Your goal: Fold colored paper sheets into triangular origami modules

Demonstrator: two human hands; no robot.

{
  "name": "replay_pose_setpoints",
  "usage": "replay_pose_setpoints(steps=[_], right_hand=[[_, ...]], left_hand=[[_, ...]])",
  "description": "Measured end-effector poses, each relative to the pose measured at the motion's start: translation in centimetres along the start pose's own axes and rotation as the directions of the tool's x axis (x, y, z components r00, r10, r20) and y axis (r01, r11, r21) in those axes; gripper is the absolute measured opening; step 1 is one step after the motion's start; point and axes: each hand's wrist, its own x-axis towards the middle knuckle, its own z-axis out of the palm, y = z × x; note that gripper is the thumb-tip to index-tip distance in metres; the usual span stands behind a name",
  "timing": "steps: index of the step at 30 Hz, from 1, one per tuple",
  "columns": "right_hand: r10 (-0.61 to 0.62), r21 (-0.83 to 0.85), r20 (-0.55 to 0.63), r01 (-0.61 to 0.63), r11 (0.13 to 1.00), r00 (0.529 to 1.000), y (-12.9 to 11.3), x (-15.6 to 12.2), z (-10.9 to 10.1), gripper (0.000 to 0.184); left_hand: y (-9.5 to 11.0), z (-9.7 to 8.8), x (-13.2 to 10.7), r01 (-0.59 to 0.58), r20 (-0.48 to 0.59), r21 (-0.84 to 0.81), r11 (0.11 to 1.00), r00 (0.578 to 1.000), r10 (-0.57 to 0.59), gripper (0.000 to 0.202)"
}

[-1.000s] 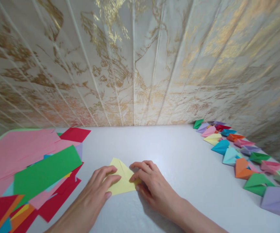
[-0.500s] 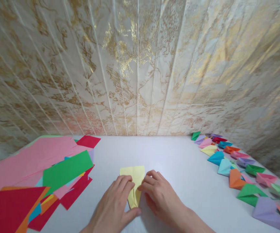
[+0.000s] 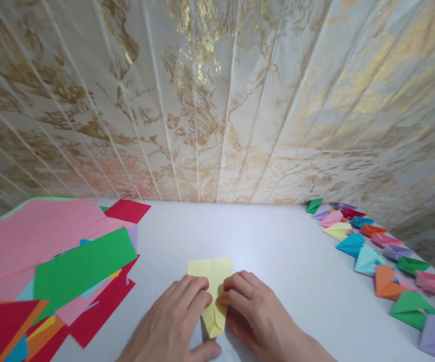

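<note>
A pale yellow paper piece, folded to a wide straight edge at the far end and a narrow tip near you [image 3: 217, 271], lay at the near middle of the white, smooth counter [image 3: 270, 246], between your hands. A centre crease ran down it, with two flaps meeting near the tip.

Your left hand [image 3: 175, 311] had its fingertips on the paper's left side; the thumb stood wide of them, beyond the tip. Your right hand [image 3: 257, 311] had bent fingertips on the right side; whether its thumb pinched the paper, I could not tell. The opposed contact probably held the flaps flat and the crease centred.

To your left, flat coloured sheets overlapped, among them a green paper rectangle [image 3: 85, 269] and large pink paper sheets [image 3: 39, 234]. To your right, folded paper pieces in mixed colours, including an orange one [image 3: 385, 282], ran in slanting rows along the edge, presumably set there to leave working room. Behind hung a gold-patterned white cloth [image 3: 217, 100].
</note>
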Motion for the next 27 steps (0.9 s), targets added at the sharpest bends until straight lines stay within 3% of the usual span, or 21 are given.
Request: replay_pose_setpoints(steps=[6, 11, 14, 19, 27], right_hand=[[-0.041, -0.06, -0.069, 0.037, 0.998, 0.997, 0.2, 0.1, 0.4, 0.018], [-0.001, 0.022, -0.109, 0.004, 1.0, 0.994, 0.6, 0.3, 0.5, 0.022], [0.068, 0.093, -0.104, -0.059, 0.994, 0.992, 0.6, 0.6, 0.5, 0.019], [0.246, 0.194, -0.089, -0.226, 0.955, 0.965, 0.5, 0.9, 0.3, 0.02], [0.388, 0.173, -0.043, -0.376, 0.91, 0.921, 0.0, 1.5, 0.2, 0.019]], left_hand=[[-0.7, 0.1, -0.4, 0.023, -0.001, -0.1, 0.995, 1.0, -0.023, 0.032], [-1.3, 0.2, -0.1, -0.01, 0.031, -0.115, 0.993, 0.999, 0.013, 0.025], [-1.8, 0.5, -0.1, -0.014, 0.056, -0.113, 0.993, 0.998, 0.021, 0.023], [-2.5, 1.2, -0.2, 0.048, -0.017, -0.128, 0.991, 0.999, -0.05, 0.013], [-2.5, 1.6, 0.1, 0.221, -0.003, -0.186, 0.957, 0.974, -0.225, 0.02]])
